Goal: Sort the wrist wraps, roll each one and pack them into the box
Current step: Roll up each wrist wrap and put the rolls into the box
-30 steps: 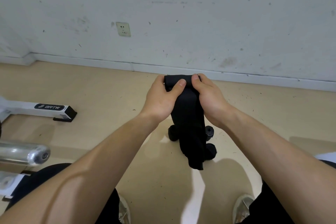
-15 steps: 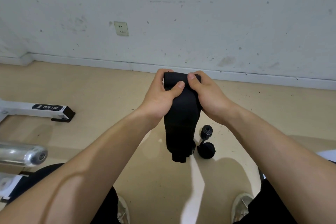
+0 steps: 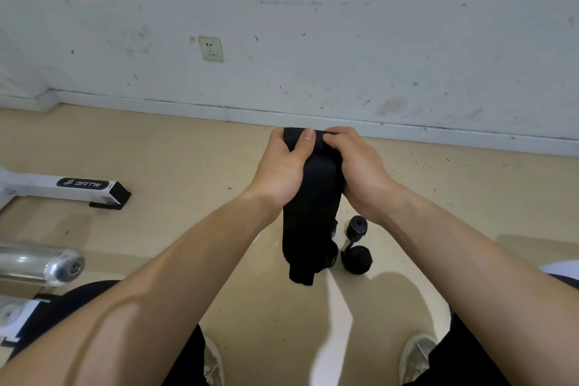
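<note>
Gripping the top of a black wrist wrap with both hands, I am holding it up in front of me, above the floor. My left hand is curling round the left end of the rolled part, its thumb lying across the top. My right hand is clasping the right end, fingers bent over it. Neither hand is nearer; they are meeting on the roll.

The started roll is lying crosswise between my palms, its axis running left to right. The loose tail is hanging straight down from it toward my feet. I am judging that the next turns must wind that tail upward.

Counting outward: one wrap is in my hands. Two finished dark rolls are lying on the floor just right of the hanging tail, a smaller roll and a larger roll near each other. A dark shape behind the tail may be a third, but I cannot tell. No box is showing anywhere. Well off to my left are one white machine foot and one chrome bar.
</note>
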